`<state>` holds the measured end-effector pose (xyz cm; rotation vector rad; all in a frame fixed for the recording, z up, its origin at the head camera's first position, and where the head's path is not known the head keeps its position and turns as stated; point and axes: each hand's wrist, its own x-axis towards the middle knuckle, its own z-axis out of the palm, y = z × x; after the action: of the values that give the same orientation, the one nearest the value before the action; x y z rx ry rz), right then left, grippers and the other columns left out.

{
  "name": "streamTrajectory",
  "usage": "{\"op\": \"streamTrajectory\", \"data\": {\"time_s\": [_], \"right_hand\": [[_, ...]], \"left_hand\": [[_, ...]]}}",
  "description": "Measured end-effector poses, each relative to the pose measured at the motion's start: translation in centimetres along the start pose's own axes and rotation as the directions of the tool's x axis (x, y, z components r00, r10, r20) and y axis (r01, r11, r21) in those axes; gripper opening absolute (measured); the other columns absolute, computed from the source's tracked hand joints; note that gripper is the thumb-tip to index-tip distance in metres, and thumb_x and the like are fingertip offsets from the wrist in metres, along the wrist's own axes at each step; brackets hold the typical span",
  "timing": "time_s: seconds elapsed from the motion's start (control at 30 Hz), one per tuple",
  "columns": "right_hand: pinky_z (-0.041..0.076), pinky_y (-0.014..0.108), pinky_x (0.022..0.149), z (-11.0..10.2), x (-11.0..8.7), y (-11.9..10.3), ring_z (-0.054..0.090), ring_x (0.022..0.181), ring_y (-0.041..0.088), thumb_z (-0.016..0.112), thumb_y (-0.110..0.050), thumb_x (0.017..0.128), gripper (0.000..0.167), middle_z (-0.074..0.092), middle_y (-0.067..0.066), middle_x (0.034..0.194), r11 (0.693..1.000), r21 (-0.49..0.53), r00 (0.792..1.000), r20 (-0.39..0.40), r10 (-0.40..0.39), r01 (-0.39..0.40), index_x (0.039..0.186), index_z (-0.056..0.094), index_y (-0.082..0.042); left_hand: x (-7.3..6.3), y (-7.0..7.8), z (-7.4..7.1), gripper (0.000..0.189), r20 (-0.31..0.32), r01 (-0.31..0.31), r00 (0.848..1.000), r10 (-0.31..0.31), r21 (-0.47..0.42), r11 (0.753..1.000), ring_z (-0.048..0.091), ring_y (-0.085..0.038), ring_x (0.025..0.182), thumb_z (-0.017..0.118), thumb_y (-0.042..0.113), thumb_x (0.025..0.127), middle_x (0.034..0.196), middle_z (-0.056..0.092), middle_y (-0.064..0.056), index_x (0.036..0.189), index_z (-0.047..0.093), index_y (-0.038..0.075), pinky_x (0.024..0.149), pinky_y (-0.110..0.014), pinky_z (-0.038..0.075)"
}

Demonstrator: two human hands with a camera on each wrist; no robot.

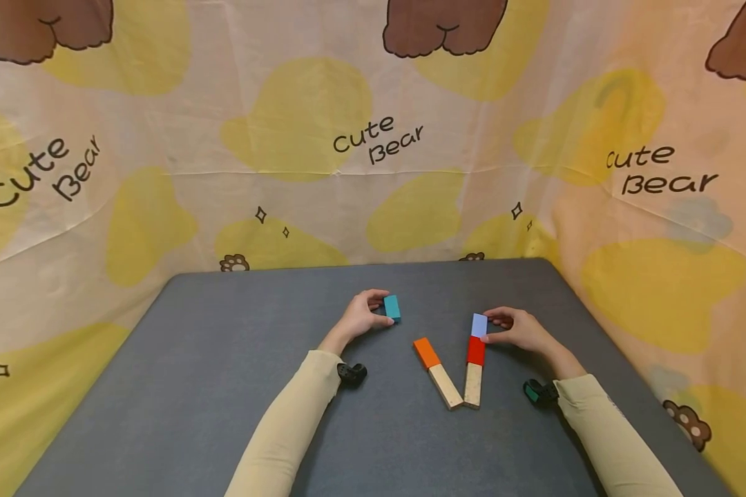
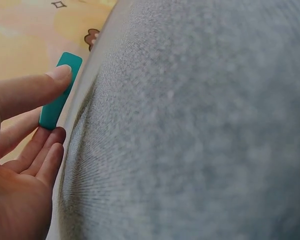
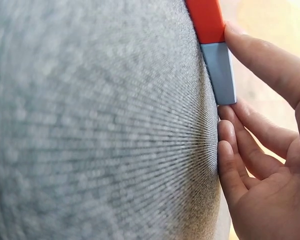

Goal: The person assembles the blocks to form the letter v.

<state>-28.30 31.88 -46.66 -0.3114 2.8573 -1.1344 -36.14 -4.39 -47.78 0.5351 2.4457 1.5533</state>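
Observation:
In the head view my left hand [image 1: 362, 316] pinches a teal block [image 1: 392, 308] left of the other blocks. The left wrist view shows the thumb on the block's face and fingers at its lower end. My right hand [image 1: 522, 331] holds a pale blue block [image 1: 479, 325] at the far end of the right row. Its thumb is by the seam with the red block [image 1: 475, 351], a fingertip at the pale blue block's far end. A plain wooden block [image 1: 473, 385] lies at that row's near end. The left row joins an orange block [image 1: 426, 353] to another wooden block [image 1: 445, 386].
The two rows form a V on the grey tabletop [image 1: 224, 386], meeting at the near end. A patterned cloth [image 1: 311, 124] hangs behind the table and along both sides. Black bands [image 1: 351, 375] are worn at the wrists over long pale sleeves.

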Motion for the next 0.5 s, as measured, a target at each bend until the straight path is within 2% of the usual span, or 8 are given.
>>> {"op": "streamTrajectory", "data": {"time_s": [0.5], "right_hand": [[0.045,0.050,0.096,-0.01,0.10,0.20,0.056,0.109,0.034,0.079,-0.033,0.076,0.061,0.059,0.021,0.124,1.000,-0.002,1.000,0.000,-0.007,0.007,0.124,0.059,-0.002]], "left_hand": [[-0.01,0.49,0.21,0.062,-0.006,0.026,1.000,-0.026,0.031,0.999,0.052,-0.028,0.118,0.082,0.014,0.074,0.129,0.052,-0.010,0.130,0.056,0.012,0.102,-0.044,0.042]]}}
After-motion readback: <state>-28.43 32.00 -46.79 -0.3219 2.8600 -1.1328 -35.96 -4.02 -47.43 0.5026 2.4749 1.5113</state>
